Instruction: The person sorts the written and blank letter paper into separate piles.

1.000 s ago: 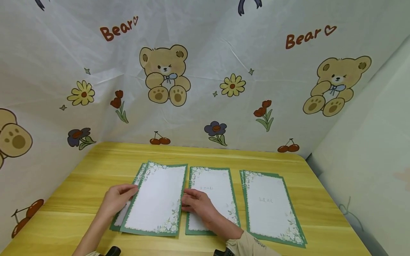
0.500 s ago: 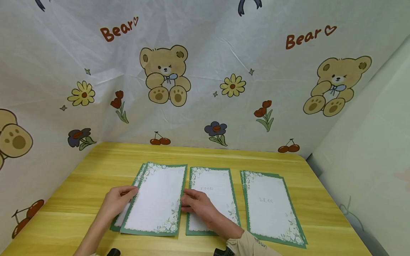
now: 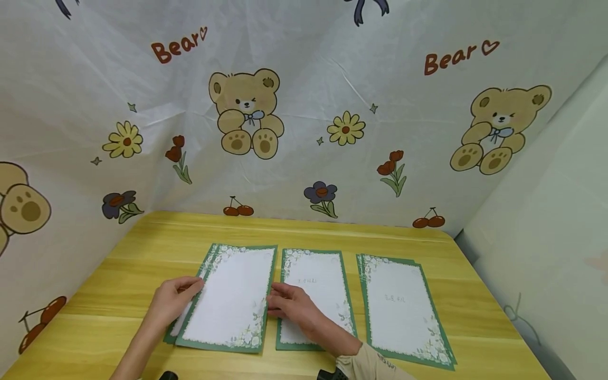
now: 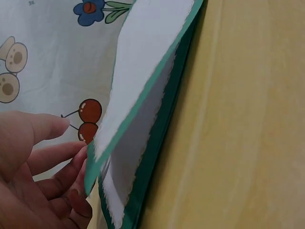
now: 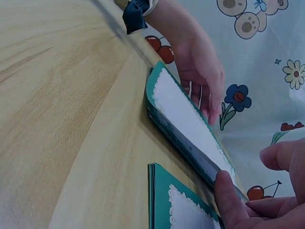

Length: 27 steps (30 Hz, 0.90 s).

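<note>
A white sheet [image 3: 233, 298] with a green floral border lies at a slight tilt over a similar sheet [image 3: 177, 328] in the left pile. My left hand [image 3: 170, 300] touches its left edge with the fingertips; in the left wrist view the thumb stands apart from the paper. At the right edge, my right hand [image 3: 295, 307] rests its extended fingers, with the thumb [image 5: 276, 157] raised clear in the right wrist view. A gap shows between the upper sheet [image 4: 147, 52] and the green-edged paper below [image 4: 164, 126].
A middle pile [image 3: 328, 298] with faint handwriting lies partly under my right forearm. The right pile [image 3: 399, 316] is similar, its sheets slightly fanned. All lie on a yellow wood-grain table [image 3: 480, 306], before a bear-print cloth [image 3: 294, 95].
The upper sheet has shifted slightly left and toward me, its top edge now nearly level with the sheet beneath. Both hands have moved only slightly with it.
</note>
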Each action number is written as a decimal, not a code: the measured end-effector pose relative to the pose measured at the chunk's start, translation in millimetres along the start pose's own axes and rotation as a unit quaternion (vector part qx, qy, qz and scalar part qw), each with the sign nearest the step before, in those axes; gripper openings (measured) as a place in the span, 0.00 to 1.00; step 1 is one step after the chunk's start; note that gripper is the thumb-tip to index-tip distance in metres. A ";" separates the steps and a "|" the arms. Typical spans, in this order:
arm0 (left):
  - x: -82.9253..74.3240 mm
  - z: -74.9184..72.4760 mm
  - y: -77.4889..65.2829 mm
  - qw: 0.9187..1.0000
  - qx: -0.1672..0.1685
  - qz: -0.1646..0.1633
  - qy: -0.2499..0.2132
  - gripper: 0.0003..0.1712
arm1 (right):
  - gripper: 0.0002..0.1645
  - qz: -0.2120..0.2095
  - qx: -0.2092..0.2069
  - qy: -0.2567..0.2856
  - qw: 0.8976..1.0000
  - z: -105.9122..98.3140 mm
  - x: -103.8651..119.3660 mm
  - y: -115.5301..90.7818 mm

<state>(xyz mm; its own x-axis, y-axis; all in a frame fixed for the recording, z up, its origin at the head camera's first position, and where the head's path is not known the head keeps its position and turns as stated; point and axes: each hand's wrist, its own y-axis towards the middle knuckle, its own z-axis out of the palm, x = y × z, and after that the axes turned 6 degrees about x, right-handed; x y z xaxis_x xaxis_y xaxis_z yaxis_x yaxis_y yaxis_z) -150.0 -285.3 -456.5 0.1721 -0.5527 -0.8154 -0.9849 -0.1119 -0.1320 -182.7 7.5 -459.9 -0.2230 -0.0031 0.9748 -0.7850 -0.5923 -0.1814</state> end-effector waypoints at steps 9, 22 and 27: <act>2.4 -1.7 -1.6 1.000 0.000 -0.006 -0.005 0.28 | 0.35 0.006 0.012 -0.023 1.000 -0.6 -0.7 0.4; 1.1 2.6 -1.7 1.000 -0.018 0.007 -0.017 0.25 | 0.31 -0.014 -0.003 -0.063 0.998 -11.1 2.5 -6.4; -2.4 5.9 -1.4 0.999 -0.016 0.017 -0.034 0.25 | 0.31 -0.018 -0.001 -0.077 0.997 -24.9 5.1 -12.8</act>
<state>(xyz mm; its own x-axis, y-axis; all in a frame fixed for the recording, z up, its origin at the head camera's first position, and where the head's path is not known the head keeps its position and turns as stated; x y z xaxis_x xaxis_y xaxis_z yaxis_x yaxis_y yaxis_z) -149.1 -278.9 -457.7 0.1350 -0.4989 -0.8561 -0.9890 -0.1210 -0.0854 -188.2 35.1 -455.8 -0.1045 -0.1053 0.9889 -0.7918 -0.5929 -0.1468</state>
